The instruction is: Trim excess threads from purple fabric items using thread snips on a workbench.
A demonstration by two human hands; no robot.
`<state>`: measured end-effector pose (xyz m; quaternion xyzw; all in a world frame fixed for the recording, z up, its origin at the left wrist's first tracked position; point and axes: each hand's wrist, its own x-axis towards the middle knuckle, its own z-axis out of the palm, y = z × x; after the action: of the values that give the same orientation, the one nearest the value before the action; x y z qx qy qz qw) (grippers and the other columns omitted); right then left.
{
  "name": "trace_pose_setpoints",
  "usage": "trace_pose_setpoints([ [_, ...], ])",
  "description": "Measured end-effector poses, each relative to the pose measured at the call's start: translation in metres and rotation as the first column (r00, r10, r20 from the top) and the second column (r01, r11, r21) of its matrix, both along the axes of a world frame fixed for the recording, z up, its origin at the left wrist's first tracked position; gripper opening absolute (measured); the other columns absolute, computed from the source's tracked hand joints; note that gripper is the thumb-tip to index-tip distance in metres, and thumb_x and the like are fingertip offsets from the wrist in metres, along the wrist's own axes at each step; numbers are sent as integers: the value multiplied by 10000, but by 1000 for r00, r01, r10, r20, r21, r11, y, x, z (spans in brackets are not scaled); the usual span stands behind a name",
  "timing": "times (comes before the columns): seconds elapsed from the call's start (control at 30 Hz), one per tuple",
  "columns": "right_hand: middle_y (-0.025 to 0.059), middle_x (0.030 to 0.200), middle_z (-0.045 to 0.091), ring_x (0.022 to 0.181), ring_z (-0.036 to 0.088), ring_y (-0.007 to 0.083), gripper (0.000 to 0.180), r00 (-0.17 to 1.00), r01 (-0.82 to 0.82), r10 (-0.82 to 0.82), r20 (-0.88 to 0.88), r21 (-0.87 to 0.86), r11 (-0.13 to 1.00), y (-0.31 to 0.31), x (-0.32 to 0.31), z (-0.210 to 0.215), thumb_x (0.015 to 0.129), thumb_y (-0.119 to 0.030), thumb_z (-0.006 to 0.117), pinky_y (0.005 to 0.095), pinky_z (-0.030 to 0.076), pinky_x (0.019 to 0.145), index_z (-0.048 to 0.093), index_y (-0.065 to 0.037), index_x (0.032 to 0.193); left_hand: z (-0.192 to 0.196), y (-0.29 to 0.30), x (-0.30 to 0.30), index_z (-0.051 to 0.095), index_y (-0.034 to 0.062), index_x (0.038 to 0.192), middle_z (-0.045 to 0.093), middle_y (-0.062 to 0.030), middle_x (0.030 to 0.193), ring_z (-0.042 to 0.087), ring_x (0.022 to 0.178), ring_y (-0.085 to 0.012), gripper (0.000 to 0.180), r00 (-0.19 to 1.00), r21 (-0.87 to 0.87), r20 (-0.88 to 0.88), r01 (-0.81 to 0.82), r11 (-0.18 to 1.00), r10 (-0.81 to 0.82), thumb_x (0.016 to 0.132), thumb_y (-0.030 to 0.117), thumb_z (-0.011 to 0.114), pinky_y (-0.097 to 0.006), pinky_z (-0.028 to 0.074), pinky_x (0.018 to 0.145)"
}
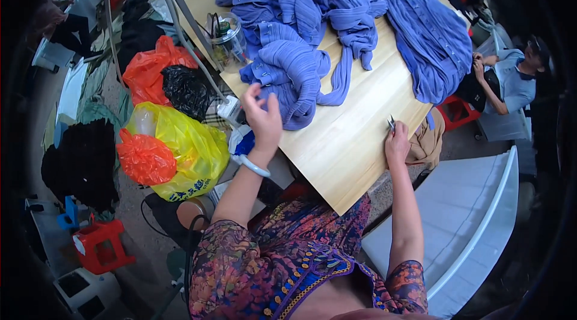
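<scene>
Blue-violet ribbed garments with small buttons or clips are heaped over the far part of the wooden table (342, 163). My left hand (263, 120) is raised at the table's left edge, its fingers apart and holding nothing. Right by it lies a bunched blue garment (288, 73); whether the fingertips touch it I cannot tell. At the table's right edge my right hand (397, 147) is closed around small metal thread snips (391, 123), whose blades point away from me. A long buttoned blue garment (430, 43) spreads over the far right side.
A clear plastic jar (227, 37) with tools stands at the table's left edge. Left of it are a yellow bag (192, 151), red bags and a black bag. A white plastic bin (445, 218) stands at right. Beyond, another person (511, 76) sits.
</scene>
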<state>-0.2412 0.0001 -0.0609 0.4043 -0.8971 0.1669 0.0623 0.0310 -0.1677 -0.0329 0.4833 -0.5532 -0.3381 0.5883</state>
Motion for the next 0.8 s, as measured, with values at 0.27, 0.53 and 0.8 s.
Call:
trace_pose_setpoints([
  [0.27,-65,476,366,336,275,34,185,68,382,916,396,-858,343,85,133,181,883,-191,441,174,263,346,484,-38,978,-30,-54,14,433,-18,1067,451,-209,1053,426,1014,-341,527,952,117,303,18,993,-53,681,239,681,-386,326,891],
  [0.53,70,571,510,402,411,90,282,-296,-134,910,-291,-930,-341,128,190,292,897,-189,335,216,271,376,418,-166,629,-29,-67,-3,470,-42,1027,428,-238,1081,429,993,-358,492,921,-102,390,34,994,9,738,314,648,-411,329,879],
  [0.8,83,692,533,528,519,219,172,-505,-57,765,-400,-869,-492,130,214,297,862,-190,359,394,412,445,508,-195,777,19,-73,-33,605,-5,881,570,-221,825,539,776,-379,269,861,-216,489,277,936,-142,806,236,513,-406,424,694],
])
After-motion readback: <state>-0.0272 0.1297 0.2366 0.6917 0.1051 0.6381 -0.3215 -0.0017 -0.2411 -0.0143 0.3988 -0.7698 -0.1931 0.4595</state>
